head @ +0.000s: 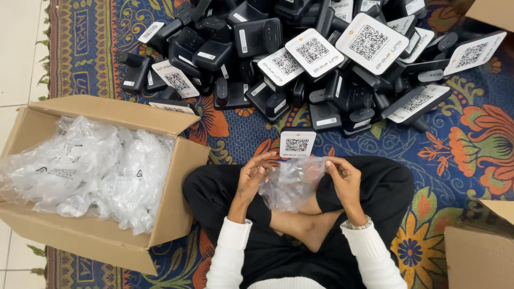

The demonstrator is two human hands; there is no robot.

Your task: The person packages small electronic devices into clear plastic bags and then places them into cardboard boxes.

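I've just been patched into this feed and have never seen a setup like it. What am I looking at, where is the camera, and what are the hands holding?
There is no machine here: one camera, worn on a person's head, looks down at their lap as they sit cross-legged on a patterned, colourful rug. The left hand and the right hand both grip a clear, crinkled plastic bag, held open between them. Just above the bag is a small black device with a white square code panel; whether it touches the bag, I cannot tell. Beyond it lies a big pile of matching black devices. On the person's left stands an open brown cardboard box filled with more clear plastic bags. Parts of other cardboard boxes show on the right.
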